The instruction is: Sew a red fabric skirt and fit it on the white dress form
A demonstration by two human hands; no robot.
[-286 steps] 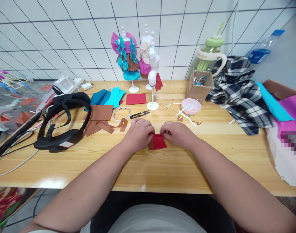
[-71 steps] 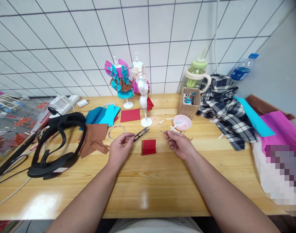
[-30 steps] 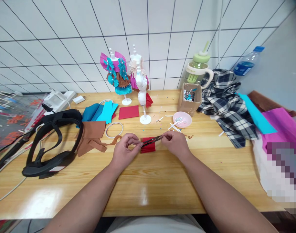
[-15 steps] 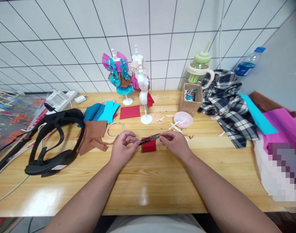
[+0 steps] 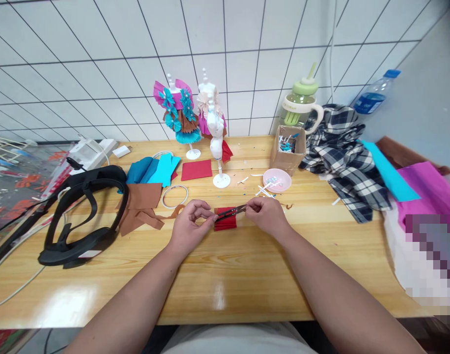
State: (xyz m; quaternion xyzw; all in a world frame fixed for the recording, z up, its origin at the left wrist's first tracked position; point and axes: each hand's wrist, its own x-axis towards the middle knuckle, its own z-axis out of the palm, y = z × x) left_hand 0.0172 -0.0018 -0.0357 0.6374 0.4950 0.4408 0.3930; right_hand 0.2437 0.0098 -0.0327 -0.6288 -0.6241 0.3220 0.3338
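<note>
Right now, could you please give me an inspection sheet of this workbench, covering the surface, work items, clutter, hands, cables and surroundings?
Surface: wooden table, glossy, bare near the front edge.
Work items: thread snips held over the folded red fabric.
Clutter: brown fabric scraps, teal fabric, flat red piece, white ring, pink dish, cardboard box, three small mannequins.
Hands: left hand pinches the snips' handle end; right hand pinches the tip end.
Cables: white cable along the left edge, by the black headset.
Surroundings: tiled wall, green jug, plaid cloth, water bottle.
</note>
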